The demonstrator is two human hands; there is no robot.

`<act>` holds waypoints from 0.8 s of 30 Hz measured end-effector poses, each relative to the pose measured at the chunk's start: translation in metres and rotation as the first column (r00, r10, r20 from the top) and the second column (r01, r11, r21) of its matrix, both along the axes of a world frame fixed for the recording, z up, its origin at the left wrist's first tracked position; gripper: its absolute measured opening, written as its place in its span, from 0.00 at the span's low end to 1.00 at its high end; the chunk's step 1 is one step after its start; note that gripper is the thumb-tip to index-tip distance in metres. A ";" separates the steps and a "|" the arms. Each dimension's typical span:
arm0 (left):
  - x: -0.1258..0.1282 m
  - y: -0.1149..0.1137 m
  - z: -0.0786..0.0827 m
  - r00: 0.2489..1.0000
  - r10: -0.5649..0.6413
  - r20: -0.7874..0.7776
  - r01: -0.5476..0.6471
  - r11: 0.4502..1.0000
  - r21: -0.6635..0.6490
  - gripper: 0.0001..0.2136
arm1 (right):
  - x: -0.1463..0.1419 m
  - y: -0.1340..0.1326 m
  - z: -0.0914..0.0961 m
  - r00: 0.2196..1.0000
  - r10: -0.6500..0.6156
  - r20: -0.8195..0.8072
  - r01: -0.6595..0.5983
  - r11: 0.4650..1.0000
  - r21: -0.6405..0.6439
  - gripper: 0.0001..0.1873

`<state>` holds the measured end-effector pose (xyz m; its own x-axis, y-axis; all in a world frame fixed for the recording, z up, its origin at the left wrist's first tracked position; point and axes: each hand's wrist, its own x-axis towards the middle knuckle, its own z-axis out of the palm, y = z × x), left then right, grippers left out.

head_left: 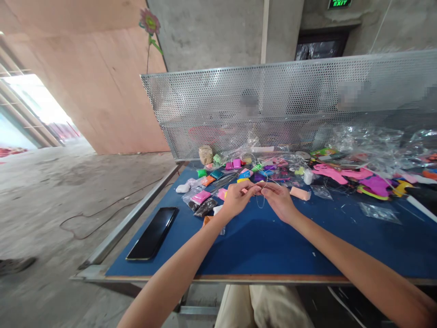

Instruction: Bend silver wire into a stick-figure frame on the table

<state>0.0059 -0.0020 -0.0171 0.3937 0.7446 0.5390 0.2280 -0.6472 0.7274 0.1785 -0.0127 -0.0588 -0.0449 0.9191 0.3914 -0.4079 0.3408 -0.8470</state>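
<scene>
My left hand [238, 197] and my right hand [280, 201] meet above the blue tabletop, fingertips almost touching. Both have thumb and fingers pinched on a thin pale wire [261, 207], part of which hangs in a small loop below the fingertips. Whether it is metal or thread is hard to tell. Just right of my right hand lies a peach-coloured block in clear wrap [300, 193]. Beside my left hand are small colourful packets, among them a pink one [200, 197] and a black one [206, 207].
A black phone [152, 233] lies at the table's left. Pink foam-like pieces [341, 172], a purple piece [375, 184] and crumpled clear bags [380, 212] spread across the right. A perforated metal panel [211, 100] stands along the back, with blurred people behind it. A flower ornament [149, 21] rises at its left corner.
</scene>
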 end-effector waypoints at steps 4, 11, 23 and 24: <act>0.001 -0.001 -0.001 0.999 0.039 -0.011 -0.038 0.998 0.049 0.13 | -0.002 -0.001 0.000 1.000 0.018 -0.018 -0.019 0.998 -0.052 0.14; 0.001 -0.002 -0.002 0.999 0.038 0.010 -0.038 0.999 0.032 0.14 | -0.001 -0.003 0.001 0.997 -0.063 0.035 0.063 0.998 0.000 0.10; 0.001 -0.001 -0.001 1.000 0.001 0.007 -0.001 0.997 0.078 0.15 | 0.001 -0.002 0.003 0.992 -0.104 0.075 0.103 0.995 0.018 0.06; 0.001 -0.001 -0.001 1.000 0.003 0.002 -0.003 0.996 0.088 0.15 | 0.001 -0.002 0.003 0.991 -0.105 0.078 0.104 0.994 0.016 0.06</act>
<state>0.0064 -0.0026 -0.0180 0.3910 0.6955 0.6029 0.2288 -0.7079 0.6682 0.1791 -0.0144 -0.0559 0.0200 0.9157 0.4014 -0.3022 0.3882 -0.8706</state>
